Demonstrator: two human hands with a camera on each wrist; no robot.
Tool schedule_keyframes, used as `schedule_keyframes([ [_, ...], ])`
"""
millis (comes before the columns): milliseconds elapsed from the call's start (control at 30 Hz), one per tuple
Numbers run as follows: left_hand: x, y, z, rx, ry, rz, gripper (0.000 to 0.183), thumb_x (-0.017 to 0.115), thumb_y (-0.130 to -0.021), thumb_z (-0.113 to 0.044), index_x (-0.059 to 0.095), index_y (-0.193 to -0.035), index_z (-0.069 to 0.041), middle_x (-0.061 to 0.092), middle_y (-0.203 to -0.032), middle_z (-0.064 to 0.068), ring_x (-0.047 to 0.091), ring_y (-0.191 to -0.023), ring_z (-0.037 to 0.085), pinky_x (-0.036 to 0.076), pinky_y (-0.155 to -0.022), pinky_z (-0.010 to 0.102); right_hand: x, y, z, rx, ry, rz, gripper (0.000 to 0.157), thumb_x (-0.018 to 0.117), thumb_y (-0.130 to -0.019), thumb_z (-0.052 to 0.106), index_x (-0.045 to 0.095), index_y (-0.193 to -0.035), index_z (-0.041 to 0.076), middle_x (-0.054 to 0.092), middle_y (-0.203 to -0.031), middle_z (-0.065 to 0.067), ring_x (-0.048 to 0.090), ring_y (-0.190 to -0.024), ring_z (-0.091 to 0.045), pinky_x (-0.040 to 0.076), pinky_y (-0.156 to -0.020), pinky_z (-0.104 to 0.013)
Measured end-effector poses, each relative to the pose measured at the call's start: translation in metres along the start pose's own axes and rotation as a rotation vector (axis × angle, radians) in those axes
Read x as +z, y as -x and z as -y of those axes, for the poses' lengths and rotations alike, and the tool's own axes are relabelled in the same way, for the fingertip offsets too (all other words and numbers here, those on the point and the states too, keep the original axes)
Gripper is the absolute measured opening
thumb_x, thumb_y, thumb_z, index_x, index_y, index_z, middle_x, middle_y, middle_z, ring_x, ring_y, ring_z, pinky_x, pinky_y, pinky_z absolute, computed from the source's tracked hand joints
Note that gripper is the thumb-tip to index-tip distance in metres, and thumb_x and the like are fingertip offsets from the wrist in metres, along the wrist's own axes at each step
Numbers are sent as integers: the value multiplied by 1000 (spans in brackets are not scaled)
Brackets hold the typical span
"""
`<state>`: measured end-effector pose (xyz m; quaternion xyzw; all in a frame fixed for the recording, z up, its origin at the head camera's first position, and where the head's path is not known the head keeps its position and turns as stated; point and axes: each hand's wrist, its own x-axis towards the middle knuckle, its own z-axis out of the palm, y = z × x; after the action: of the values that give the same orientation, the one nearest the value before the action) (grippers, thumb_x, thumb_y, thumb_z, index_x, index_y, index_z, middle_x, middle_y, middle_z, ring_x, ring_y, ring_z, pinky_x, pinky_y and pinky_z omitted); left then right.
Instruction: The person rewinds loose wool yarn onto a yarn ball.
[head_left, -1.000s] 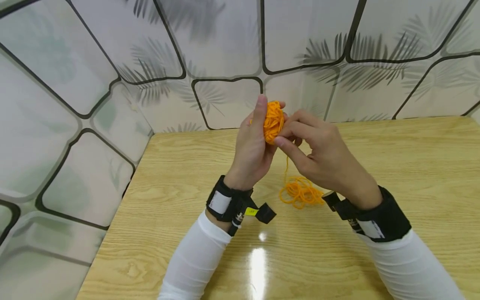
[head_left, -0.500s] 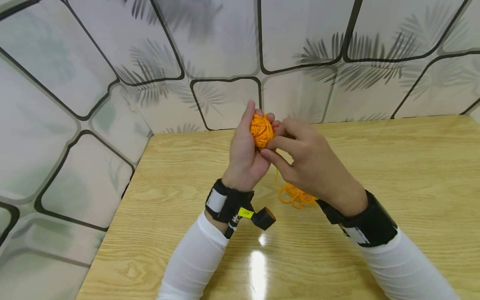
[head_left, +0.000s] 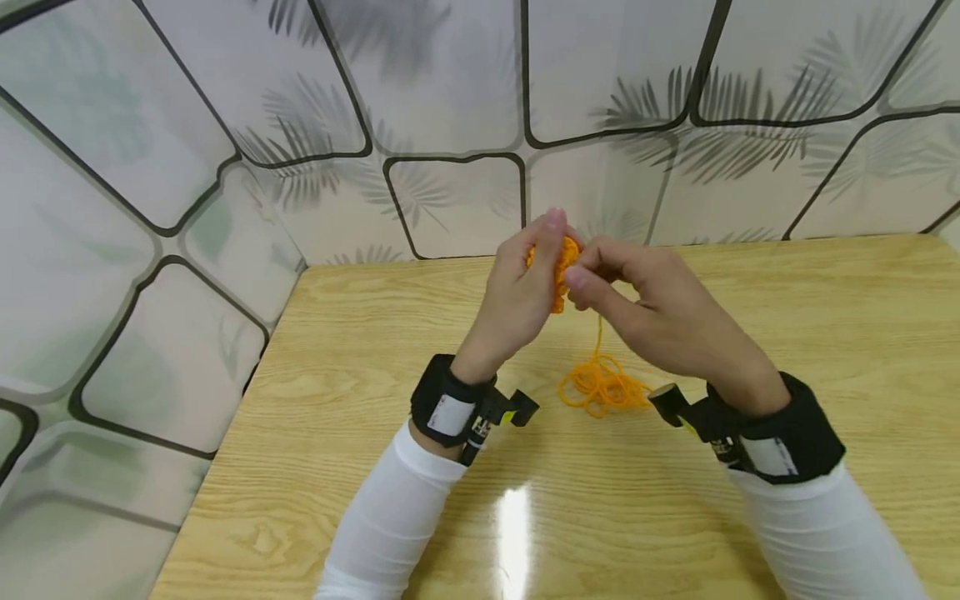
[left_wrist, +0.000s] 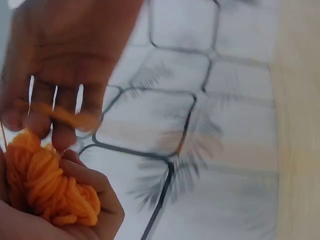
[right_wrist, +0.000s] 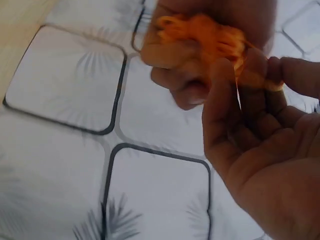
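My left hand (head_left: 517, 292) grips a small ball of orange yarn (head_left: 564, 271), its thumb across the near side. The left wrist view shows the yarn ball (left_wrist: 52, 187) with thick wound strands, fingers curled round it. My right hand (head_left: 660, 308) is close beside the ball on its right, pinching the yarn strand. In the right wrist view a blurred stretch of strand (right_wrist: 257, 80) crosses the right fingers toward the thumb. From the hands the yarn hangs down to a loose tangle of orange yarn (head_left: 603, 386) on the table.
The light wood table (head_left: 360, 333) meets a patterned wall (head_left: 457, 208) at its back edge and another wall on the left. Black wrist straps with small cameras (head_left: 525, 408) stick out near each wrist, one on either side of the loose yarn.
The left hand turns the ball, tipping its palm up and then rolling back so the thumb covers it. The right hand moves left with it, then back right, keeping beside the ball.
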<state>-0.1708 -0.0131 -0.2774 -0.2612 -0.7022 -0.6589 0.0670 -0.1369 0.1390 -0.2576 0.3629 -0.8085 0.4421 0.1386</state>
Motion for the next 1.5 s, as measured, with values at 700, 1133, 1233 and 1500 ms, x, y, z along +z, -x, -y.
schedule_keyframes([
  [700,-10,10,-24,-3,-45,143,30,58,-89,-16,50,-116,-5,56,-89,11,54,-66,22,48,-57,34,-27,4,-3,40,-81,-183,7,55,-90,7,62,-88,9,45,-63,-2,37,-47,-11,29,-42,-26],
  [1133,-10,8,-18,-64,420,250,40,56,-87,-2,45,-126,-5,47,-106,22,60,-85,34,50,-68,50,-30,4,-4,12,-66,-232,6,56,-89,5,62,-87,6,44,-65,-3,34,-47,-10,25,-42,-26],
  [1233,-10,6,-12,-77,391,225,46,60,-85,-4,42,-127,-11,52,-101,21,59,-75,31,51,-57,42,-29,4,-4,17,-67,-241,6,56,-89,6,62,-86,6,44,-65,-3,34,-48,-10,25,-42,-26],
  [1500,-7,6,-7,-105,145,287,30,64,-86,-17,56,-114,-13,55,-94,12,49,-70,25,43,-54,32,-28,4,-5,23,-28,-235,6,58,-89,8,64,-87,8,51,-69,-2,35,-49,-10,27,-43,-25],
])
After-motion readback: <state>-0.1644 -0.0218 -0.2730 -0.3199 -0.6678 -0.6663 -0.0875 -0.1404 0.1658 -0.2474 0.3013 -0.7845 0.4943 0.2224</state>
